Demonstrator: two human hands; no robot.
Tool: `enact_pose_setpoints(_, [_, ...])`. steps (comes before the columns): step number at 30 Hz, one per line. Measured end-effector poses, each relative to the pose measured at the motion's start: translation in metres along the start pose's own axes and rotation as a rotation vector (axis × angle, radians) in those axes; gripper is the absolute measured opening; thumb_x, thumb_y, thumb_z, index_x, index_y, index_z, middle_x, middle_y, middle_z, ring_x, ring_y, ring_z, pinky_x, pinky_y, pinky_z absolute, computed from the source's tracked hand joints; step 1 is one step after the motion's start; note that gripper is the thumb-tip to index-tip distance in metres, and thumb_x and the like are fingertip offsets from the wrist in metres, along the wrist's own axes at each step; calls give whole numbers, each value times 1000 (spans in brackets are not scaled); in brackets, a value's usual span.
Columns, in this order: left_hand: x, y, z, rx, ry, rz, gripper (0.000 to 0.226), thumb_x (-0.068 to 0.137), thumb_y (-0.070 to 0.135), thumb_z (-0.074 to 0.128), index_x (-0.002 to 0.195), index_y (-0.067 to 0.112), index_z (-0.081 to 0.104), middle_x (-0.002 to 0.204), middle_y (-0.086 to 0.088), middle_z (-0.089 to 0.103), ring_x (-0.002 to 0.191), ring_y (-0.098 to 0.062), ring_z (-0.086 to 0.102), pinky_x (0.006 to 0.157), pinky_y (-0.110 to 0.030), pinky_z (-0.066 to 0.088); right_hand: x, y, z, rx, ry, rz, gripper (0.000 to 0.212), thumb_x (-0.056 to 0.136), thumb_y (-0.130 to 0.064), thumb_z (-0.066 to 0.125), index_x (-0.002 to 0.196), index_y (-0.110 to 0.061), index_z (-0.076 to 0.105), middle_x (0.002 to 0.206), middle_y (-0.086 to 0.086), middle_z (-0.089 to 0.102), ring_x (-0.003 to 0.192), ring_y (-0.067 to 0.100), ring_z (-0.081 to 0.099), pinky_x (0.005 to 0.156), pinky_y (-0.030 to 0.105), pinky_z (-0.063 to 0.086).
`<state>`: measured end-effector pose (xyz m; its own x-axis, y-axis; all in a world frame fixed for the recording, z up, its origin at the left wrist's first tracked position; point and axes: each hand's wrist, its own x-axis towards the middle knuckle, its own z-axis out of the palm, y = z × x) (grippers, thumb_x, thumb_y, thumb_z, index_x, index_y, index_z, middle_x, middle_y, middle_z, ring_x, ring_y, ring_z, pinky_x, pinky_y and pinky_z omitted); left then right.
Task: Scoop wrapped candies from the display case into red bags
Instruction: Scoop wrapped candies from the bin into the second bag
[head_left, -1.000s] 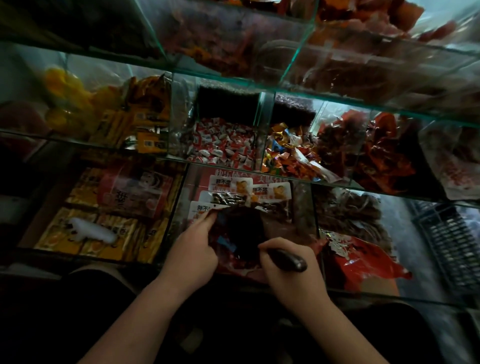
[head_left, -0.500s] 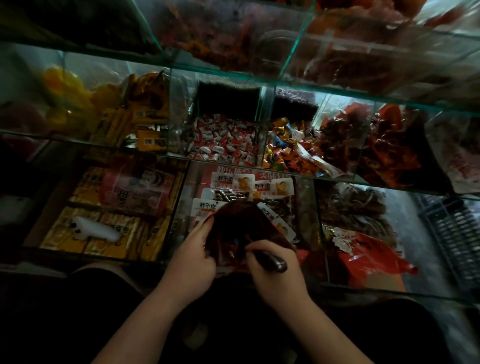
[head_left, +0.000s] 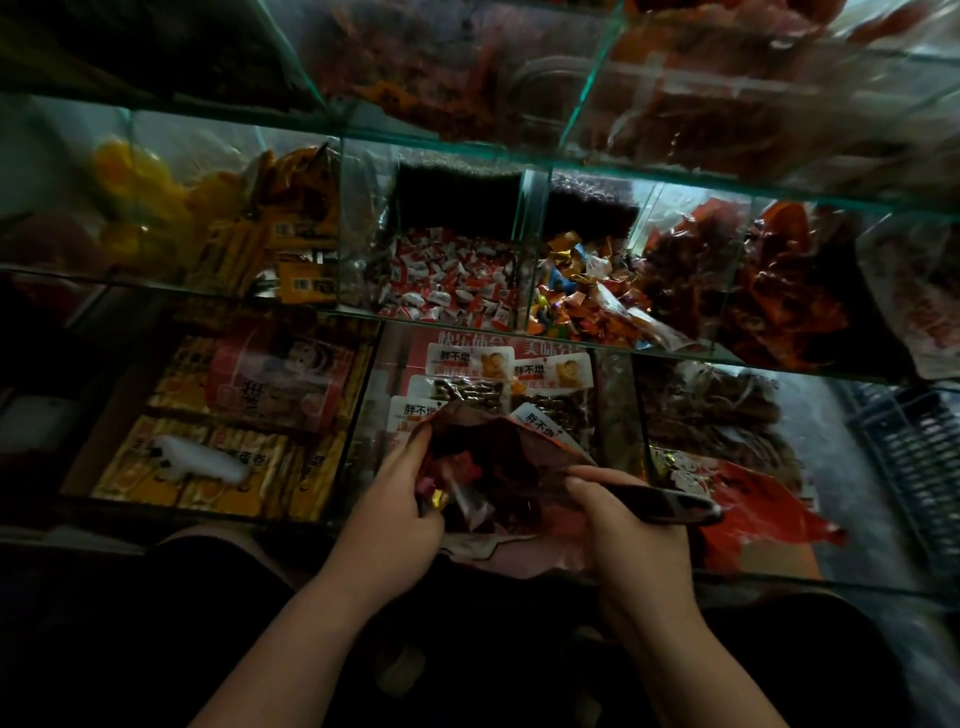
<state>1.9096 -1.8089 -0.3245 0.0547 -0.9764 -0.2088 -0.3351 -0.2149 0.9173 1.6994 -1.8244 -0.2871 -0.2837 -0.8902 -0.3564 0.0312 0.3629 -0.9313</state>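
The left hand (head_left: 395, 512) pinches the left edge of an open red bag (head_left: 511, 460) with wrapped candies (head_left: 439, 499) inside, while the right hand (head_left: 628, 535) grips a dark handle (head_left: 670, 504) at the bag's right edge. Beyond them, the glass display case (head_left: 519, 318) holds red-and-white candies (head_left: 452, 280) beside mixed foil candies (head_left: 576, 291).

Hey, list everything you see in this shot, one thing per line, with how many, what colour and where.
glass display case: one, greenish edges, fills the view
red-and-white wrapped candies: many, middle shelf, centre compartment
mixed foil candies: many, orange, gold and blue, next compartment to the right
yellow packets: several, middle shelf, left
white-labelled snack packs: at least four, lower compartment behind the bag
yellow boxes: several, lower left compartment
red bag: one, held open between the hands
scoop: one, dark, only the handle shows, in the right hand
crate: one, dark, far right
left hand: grips the bag's left rim
right hand: grips the scoop
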Motion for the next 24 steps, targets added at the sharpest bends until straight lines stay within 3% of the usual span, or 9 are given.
enact_pose_setpoints(2, [-2, 0, 0, -47, 7, 25, 77, 91, 2, 61, 151, 46, 40, 151, 27, 42, 138, 1, 45, 115, -41, 44, -1, -6, -7, 47, 0, 17, 13, 82, -10, 75, 84, -21, 83, 84, 5, 81, 84, 21, 79, 70, 37, 64])
enact_pose_setpoints(3, [-2, -1, 1, -45, 21, 40, 68, 94, 13, 66, 148, 47, 43, 147, 28, 45, 136, 1, 47, 114, -41, 45, -2, -10, -11, 62, -1, 15, 14, 83, -8, 74, 84, -19, 83, 83, 7, 81, 81, 22, 79, 68, 37, 64])
enact_pose_setpoints(6, [-5, -5, 1, 153, 139, 1, 61, 95, 47, 66, 151, 41, 41, 152, 25, 39, 141, 0, 39, 115, -43, 42, -2, -20, -22, 95, 0, 2, 17, 85, -3, 72, 82, -17, 82, 66, 5, 76, 57, 14, 74, 50, 22, 54])
enact_pose_setpoints(8, [-7, 9, 14, 295, 243, 53, 63, 97, 51, 61, 153, 32, 40, 160, 22, 26, 148, -1, 25, 121, -42, 34, -4, -32, -44, 157, 4, 4, 16, 86, -2, 70, 81, -11, 81, 48, 0, 64, 37, 4, 58, 39, 15, 43])
enact_pose_setpoints(11, [-10, 26, 29, 429, 332, 246, 55, 101, 48, 53, 148, 22, 46, 163, 13, 26, 154, -6, 15, 124, -39, 22, -9, -41, -60, 155, -27, -29, 12, 87, -5, 69, 86, -9, 80, 41, 5, 51, 28, 9, 42, 37, 14, 33])
enact_pose_setpoints(13, [-10, 28, 38, 481, 300, 291, 57, 100, 51, 46, 148, 21, 47, 163, 13, 26, 155, -2, 5, 124, -35, 11, -15, -47, -65, 134, -58, -53, 13, 89, -8, 69, 88, -13, 81, 43, 12, 51, 30, 16, 43, 37, 18, 33])
enact_pose_setpoints(16, [-7, 25, 43, 508, 241, 238, 65, 99, 60, 34, 153, 25, 42, 165, 18, 21, 152, 6, -5, 124, -29, 3, -25, -56, -68, 151, -77, -29, 20, 91, -5, 66, 84, -17, 80, 65, 20, 71, 46, 26, 68, 35, 24, 42])
enact_pose_setpoints(20, [-4, 27, 47, 524, 212, 266, 70, 98, 66, 24, 155, 27, 40, 163, 19, 24, 153, 3, 2, 125, -29, 4, -35, -69, -78, 261, -114, 31, 34, 93, 0, 59, 73, -18, 80, 80, 17, 78, 69, 36, 78, 44, 27, 56])
enact_pose_setpoints(24, [-2, 40, 49, 497, 227, 328, 65, 102, 63, 26, 154, 28, 41, 160, 22, 26, 154, 1, 7, 123, -29, 8, -42, -85, -84, 297, -127, 27, 44, 94, 0, 54, 65, -23, 78, 75, 16, 78, 69, 37, 78, 47, 28, 59])
